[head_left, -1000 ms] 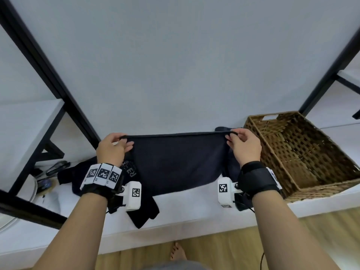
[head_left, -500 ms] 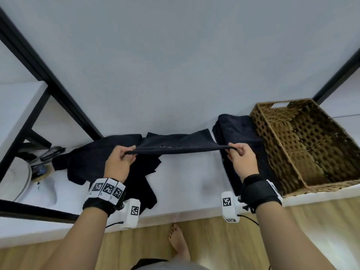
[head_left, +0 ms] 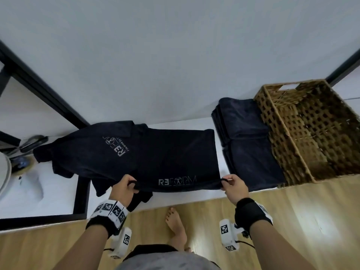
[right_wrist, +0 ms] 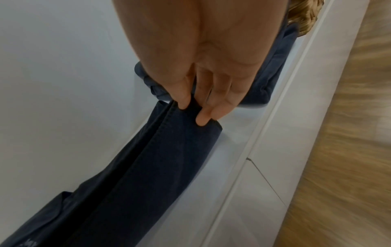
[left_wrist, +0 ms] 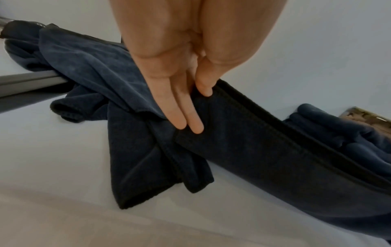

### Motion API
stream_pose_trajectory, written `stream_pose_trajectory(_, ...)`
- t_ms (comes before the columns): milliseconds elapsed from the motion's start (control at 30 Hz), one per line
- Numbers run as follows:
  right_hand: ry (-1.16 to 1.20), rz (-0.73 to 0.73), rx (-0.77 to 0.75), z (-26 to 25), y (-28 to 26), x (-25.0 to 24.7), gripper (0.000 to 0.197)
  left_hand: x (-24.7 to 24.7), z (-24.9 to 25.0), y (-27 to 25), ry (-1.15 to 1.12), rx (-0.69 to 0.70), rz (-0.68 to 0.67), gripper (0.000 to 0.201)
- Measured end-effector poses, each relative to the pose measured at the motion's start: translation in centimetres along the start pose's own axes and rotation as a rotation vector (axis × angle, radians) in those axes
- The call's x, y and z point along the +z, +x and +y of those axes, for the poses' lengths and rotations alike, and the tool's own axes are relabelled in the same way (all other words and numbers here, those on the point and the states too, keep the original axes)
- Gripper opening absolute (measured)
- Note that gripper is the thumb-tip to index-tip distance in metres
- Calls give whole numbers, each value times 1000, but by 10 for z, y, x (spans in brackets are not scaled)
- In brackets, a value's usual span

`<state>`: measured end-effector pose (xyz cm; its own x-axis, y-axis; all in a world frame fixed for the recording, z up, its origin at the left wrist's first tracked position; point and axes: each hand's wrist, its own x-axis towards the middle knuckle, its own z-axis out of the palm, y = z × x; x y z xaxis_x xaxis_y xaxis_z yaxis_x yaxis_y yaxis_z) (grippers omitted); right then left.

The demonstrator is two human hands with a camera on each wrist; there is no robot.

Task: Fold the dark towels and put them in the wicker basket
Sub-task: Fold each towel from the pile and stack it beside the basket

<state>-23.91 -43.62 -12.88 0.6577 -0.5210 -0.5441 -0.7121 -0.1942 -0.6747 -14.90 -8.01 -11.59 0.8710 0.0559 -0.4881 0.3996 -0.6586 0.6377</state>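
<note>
A dark navy towel [head_left: 175, 158] with a grey printed logo lies spread on the white shelf [head_left: 44, 191]. My left hand [head_left: 124, 187] pinches its near left corner [left_wrist: 190, 120], and my right hand [head_left: 232, 184] pinches its near right corner [right_wrist: 196, 115]. Both corners are held at the shelf's front edge. More dark towels [head_left: 87, 151] lie crumpled under it to the left. A stack of folded dark towels [head_left: 245, 137] sits beside the wicker basket [head_left: 282, 133] at the right; the basket's inside shows only wicker.
A black metal frame [head_left: 44, 94] runs along the left, with a black post [head_left: 81, 195] at the shelf's front. Small dark items [head_left: 33, 141] lie at the far left. The wooden floor [head_left: 302, 221] and a bare foot [head_left: 175, 221] are below the shelf.
Both hands drew the towel's held edge back toward me and down to the shelf's front. The towel went from hanging taut in the air to lying spread flat.
</note>
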Motion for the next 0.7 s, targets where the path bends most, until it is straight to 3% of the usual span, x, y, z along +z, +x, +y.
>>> stream_pose_trajectory(133,-109,27,-17,-17,15,8,6,0,6,26,117,-21,18,13)
stream_pose_trajectory(267,-350,55,-72,-34,30,27,27,2,19,48,315,33,16,17)
stream_pose_trajectory(367,-537,56,-244,-47,40,55,39,12,34,68,435,168,47,22)
stream_pose_trajectory(433,-579,-7,-410,-61,52,81,41,29,47,88,497,296,-19,25)
stream_pose_trajectory(567,-588,-199,-583,-89,81,138,50,72,71,140,585,530,-252,54)
stream_pose_trajectory(633,-645,-278,-578,-90,93,153,57,81,76,163,633,495,-353,74)
stream_pose_trajectory(700,-750,-215,-512,-83,106,145,63,79,74,179,676,398,-404,89)
